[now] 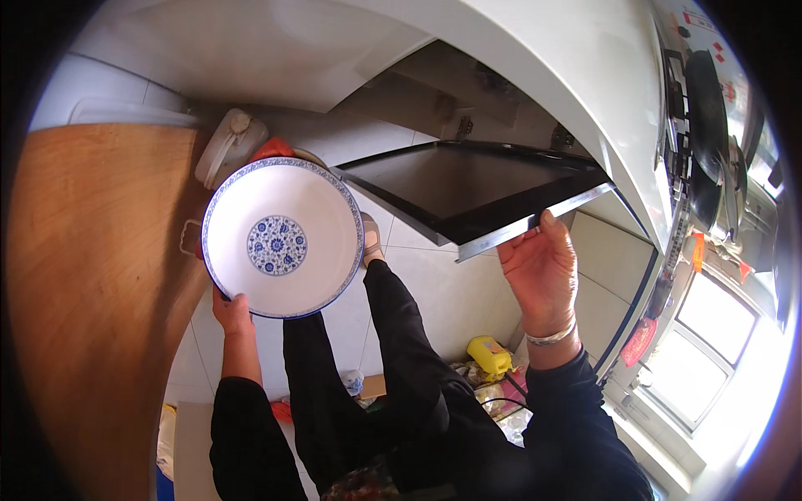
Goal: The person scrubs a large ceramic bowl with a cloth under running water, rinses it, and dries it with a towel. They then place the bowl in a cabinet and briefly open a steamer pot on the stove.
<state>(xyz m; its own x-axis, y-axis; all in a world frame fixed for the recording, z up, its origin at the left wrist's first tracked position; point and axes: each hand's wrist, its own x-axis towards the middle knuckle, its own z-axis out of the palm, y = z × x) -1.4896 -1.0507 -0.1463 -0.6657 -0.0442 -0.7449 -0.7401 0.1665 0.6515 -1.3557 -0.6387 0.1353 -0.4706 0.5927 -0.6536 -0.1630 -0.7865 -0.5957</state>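
My left hand (235,314) grips the near rim of a large white basin (326,250) with a blue floral pattern at its centre and a blue patterned rim. The basin looks empty inside and is held over the floor. My right hand (544,263) has its thumb and fingers on the metal edge of a dark-framed cabinet door (482,194), which stands ajar on its hinges. Part of the cabinet's inside (432,94) shows behind the door, dark and hard to make out.
A wooden tabletop (94,250) lies at the left, beside a whitish plastic container (232,147). A wok (707,113) sits on the stove at the right. On the floor, a yellow plastic jug (489,355) lies near bags; a window (702,338) is at the lower right.
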